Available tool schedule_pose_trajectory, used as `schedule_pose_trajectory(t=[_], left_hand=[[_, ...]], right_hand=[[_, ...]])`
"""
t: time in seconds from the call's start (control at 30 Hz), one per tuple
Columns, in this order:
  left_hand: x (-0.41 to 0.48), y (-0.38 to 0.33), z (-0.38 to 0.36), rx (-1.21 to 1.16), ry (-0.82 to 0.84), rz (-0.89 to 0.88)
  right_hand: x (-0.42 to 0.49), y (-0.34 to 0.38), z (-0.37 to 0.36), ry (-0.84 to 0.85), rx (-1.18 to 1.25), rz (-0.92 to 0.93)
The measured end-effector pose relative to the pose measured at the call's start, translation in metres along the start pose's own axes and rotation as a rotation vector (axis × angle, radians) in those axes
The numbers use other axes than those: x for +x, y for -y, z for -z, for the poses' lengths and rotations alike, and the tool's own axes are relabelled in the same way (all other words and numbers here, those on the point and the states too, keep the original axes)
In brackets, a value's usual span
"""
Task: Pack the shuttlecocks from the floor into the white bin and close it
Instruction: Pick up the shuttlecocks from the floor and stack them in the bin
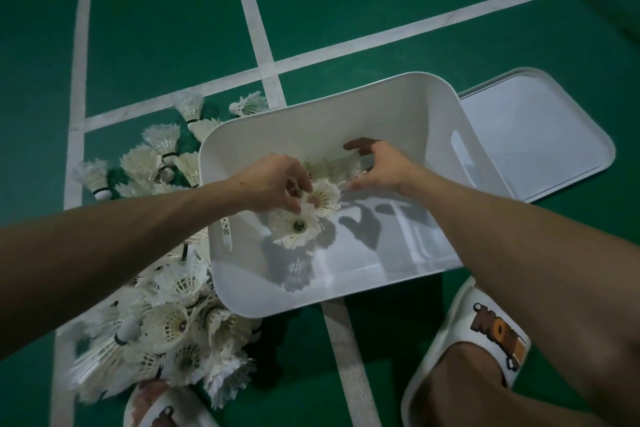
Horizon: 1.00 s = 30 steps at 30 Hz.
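Observation:
The white bin [408, 94] stands open on the green court floor, and both my hands reach into it. My left hand [273, 184] pinches a white shuttlecock [323, 198] by its feather rim, just above another shuttlecock [296, 227] that lies on the bin's bottom. My right hand [381, 166] is deeper in the bin with relaxed fingers resting on shuttlecocks [332, 166] by the far wall. A large pile of white shuttlecocks [173, 322] lies on the floor left of the bin. The bin's white lid [530, 135] lies flat on the floor to the right.
My two feet in white slippers [485, 333] stand on the floor in front of the bin. White court lines [266, 55] cross the green floor. More shuttlecocks [156, 156] spread along the bin's left side and behind it.

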<state>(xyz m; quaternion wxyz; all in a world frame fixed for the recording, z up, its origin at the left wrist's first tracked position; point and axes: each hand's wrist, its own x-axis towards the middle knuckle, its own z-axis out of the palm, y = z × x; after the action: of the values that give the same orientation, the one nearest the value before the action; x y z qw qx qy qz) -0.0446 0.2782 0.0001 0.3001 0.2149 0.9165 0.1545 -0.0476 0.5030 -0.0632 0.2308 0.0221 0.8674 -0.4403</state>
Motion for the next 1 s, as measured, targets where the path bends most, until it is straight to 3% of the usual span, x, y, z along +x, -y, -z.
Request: schedule_pose_trajectory(t=[0.2, 0.5, 0.67, 0.8, 1.0], left_hand=[[-0.003, 0.002, 0.003, 0.019, 0.03, 0.002], [0.005, 0.007, 0.001, -0.056, -0.016, 0.02], [0.005, 0.01, 0.004, -0.076, -0.014, 0.016], [0.004, 0.007, 0.005, -0.099, -0.006, 0.012], [-0.001, 0.001, 0.007, -0.124, 0.013, -0.008]], right_hand=[[0.008, 0.013, -0.021, -0.132, 0.027, -0.007], [0.003, 0.005, -0.019, -0.032, 0.139, -0.034], [-0.003, -0.005, -0.007, -0.136, 0.067, -0.103], [-0.001, 0.005, -0.007, -0.054, 0.101, -0.108], [-0.007, 0.01, -0.003, -0.101, 0.029, -0.076]])
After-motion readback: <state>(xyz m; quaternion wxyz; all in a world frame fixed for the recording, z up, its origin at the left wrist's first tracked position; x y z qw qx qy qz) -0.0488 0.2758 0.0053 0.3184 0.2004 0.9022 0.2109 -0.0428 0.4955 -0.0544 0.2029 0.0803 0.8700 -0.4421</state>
